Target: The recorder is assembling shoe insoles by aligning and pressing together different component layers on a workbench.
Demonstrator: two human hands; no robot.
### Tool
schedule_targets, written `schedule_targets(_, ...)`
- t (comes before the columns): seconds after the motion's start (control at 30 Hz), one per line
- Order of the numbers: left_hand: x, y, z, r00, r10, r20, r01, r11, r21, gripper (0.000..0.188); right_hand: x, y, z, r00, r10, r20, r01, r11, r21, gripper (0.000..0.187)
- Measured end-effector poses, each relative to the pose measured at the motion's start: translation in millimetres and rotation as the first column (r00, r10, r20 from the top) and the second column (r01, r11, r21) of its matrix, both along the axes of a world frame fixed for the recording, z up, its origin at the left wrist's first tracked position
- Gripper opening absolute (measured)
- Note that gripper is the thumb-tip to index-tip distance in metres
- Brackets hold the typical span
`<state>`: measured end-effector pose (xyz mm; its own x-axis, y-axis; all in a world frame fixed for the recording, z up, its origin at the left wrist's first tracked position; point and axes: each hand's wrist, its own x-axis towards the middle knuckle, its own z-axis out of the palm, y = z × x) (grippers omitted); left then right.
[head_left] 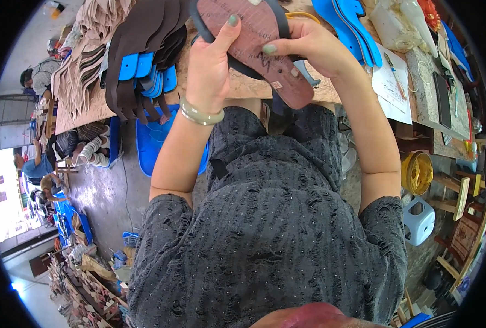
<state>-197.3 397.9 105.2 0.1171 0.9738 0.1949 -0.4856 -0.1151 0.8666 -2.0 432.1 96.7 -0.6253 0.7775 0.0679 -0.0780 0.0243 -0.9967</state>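
Above the near edge of the workbench I hold a reddish-brown insole [252,34] up in both hands. It tilts, its narrow end pointing down to the right, and dark material shows along its wide end and beneath it. My left hand [213,68] grips its left side, thumb on the printed face. From the right, my right hand [316,49] pinches it with the thumb pressed flat on the face; the fingers behind are mostly hidden. Left of my left hand lie stacked dark brown shoe pieces [150,27] with blue pieces [136,65] among them.
Beige cut pieces [79,79] hang over the bench's left edge. Blue sole-shaped pieces [352,27] and a written paper sheet [390,87] lie to the right. Below the bench is a blue bin [144,147]. A pale blue stool [419,221] stands at right; another person [35,164] sits far left.
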Motion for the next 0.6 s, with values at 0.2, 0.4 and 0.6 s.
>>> schedule_targets(0.2, 7, 10, 21, 0.996, -0.080, -0.044, 0.074, 0.990, -0.121, 0.033, 3, 20, -9, 0.997, -0.072, -0.010, 0.072, 0.995, 0.066, 0.025)
schedule_targets(0.4, 0, 14, 9, 0.970, -0.217, 0.111, 0.222, 0.974, -0.035, 0.031, -16, 4, 0, 0.944, -0.222, -0.244, 0.217, 0.975, -0.045, 0.031)
schedule_targets(0.6, 1, 14, 8, 0.966, -0.258, -0.001, 0.258, 0.966, 0.037, 0.042, -10, 7, 0, 0.926, -0.371, 0.072, 0.359, 0.923, 0.140, 0.038)
